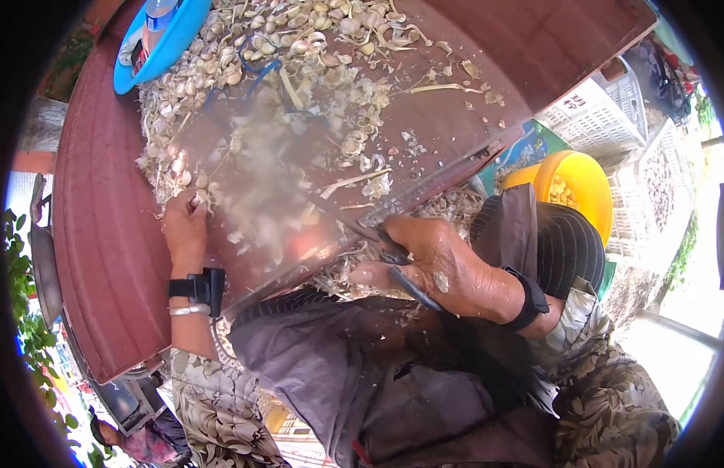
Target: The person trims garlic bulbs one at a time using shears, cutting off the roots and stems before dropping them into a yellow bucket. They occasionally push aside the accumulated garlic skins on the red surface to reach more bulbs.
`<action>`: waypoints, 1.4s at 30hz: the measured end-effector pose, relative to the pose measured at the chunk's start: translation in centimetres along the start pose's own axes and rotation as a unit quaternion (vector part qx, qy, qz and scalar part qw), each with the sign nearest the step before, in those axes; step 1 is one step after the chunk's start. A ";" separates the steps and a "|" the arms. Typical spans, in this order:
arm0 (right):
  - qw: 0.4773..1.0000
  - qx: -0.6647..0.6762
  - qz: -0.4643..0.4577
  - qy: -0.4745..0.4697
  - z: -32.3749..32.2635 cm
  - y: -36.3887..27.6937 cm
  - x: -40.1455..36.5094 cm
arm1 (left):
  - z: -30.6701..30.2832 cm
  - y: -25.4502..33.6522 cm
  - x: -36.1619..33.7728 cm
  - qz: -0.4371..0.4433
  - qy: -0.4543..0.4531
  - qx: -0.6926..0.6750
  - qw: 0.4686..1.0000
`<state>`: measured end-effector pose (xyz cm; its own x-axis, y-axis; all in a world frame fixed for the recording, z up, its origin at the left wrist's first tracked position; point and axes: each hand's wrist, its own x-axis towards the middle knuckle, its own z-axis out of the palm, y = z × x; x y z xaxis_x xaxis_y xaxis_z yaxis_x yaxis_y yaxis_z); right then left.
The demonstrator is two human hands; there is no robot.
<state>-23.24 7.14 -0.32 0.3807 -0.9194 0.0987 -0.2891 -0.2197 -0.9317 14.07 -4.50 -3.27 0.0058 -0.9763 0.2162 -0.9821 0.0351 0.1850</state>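
Note:
Against the left side of the garlic pile, my left hand [186,228] is closed, with a pale garlic clove [196,200] at its fingertips. My right hand [444,261] is wrapped round a pair of dark-handled scissors [415,287] over the table's front edge. The scissors' blades point up and left toward the pile. Loose garlic cloves [221,70], papery skins and dry stalks cover much of the reddish-brown table [448,47]. A hazy smear blurs the middle of the view and hides part of the pile in front of my hands.
A blue basin [196,22] holding a bottle [156,22] stands at the upper left. To the right, a yellow bucket [592,183] contains peeled cloves, near white plastic crates [596,113]. Skins lie on the dark apron [323,351] across my lap. Another person [147,441] appears at lower left.

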 end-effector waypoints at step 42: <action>0.967 -0.248 -0.036 -0.039 0.6 -0.3 -1.0 | -7.4 14.3 -10.8 -0.098 -0.225 -0.571 0.783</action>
<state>-22.97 8.31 -0.41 0.4742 -0.8732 0.1124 -0.6388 -0.4290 -0.6387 1.36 8.18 4.13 -0.1850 -0.9541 -0.2356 -0.1600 -0.2074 0.9651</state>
